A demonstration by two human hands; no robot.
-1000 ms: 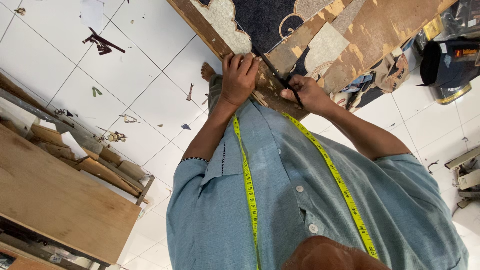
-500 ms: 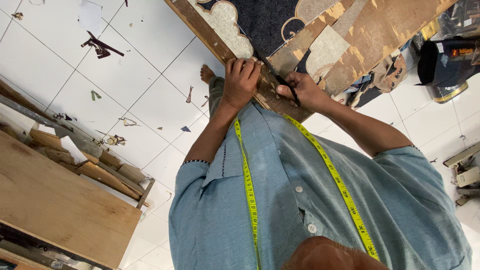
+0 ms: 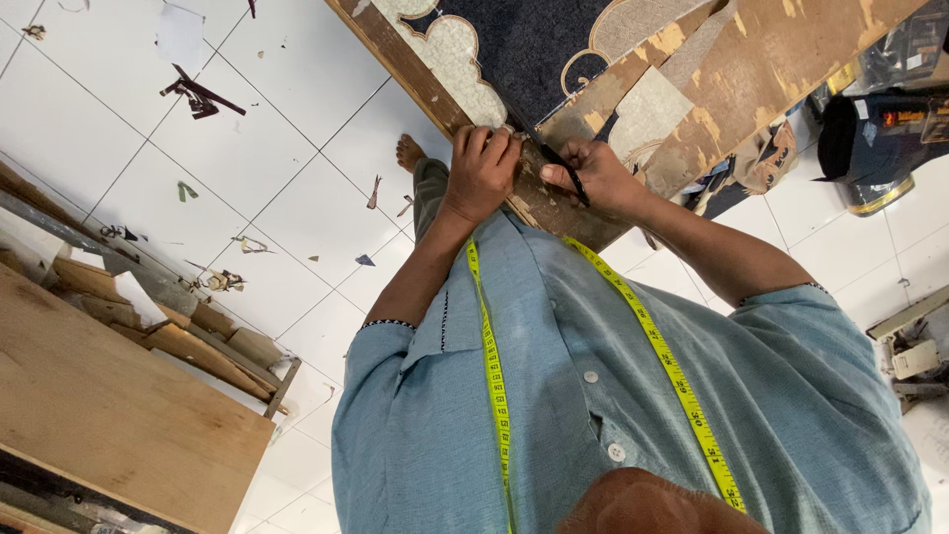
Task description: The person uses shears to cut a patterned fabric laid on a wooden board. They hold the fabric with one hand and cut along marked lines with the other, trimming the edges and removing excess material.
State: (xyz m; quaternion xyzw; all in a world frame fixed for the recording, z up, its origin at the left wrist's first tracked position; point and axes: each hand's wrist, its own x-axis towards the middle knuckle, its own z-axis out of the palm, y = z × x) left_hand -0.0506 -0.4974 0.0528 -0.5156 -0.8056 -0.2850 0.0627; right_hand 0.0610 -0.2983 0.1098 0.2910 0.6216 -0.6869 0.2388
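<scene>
My left hand (image 3: pixel 481 168) is curled over the near edge of a worn wooden board (image 3: pixel 771 59), fingers pressed down on it. On the board lies a dark blue cloth (image 3: pixel 534 44) with pale scalloped patches (image 3: pixel 450 54). Just to the right, my right hand (image 3: pixel 598 178) pinches a thin black tool (image 3: pixel 554 158) whose tip points up onto the dark cloth. The two hands are almost touching. A yellow measuring tape (image 3: pixel 494 386) hangs around my neck over my light blue shirt (image 3: pixel 593 415).
White floor tiles (image 3: pixel 247 198) carry scattered scraps of cloth and paper. A bare foot (image 3: pixel 408 153) shows under the board. A plywood sheet (image 3: pixel 109 425) and stacked wooden pieces (image 3: pixel 198 341) lie at the left. Black bags (image 3: pixel 875 133) and a small machine (image 3: pixel 914 351) are at the right.
Both hands stay at the board's edge. The right hand with the black tool has shifted slightly along the cloth.
</scene>
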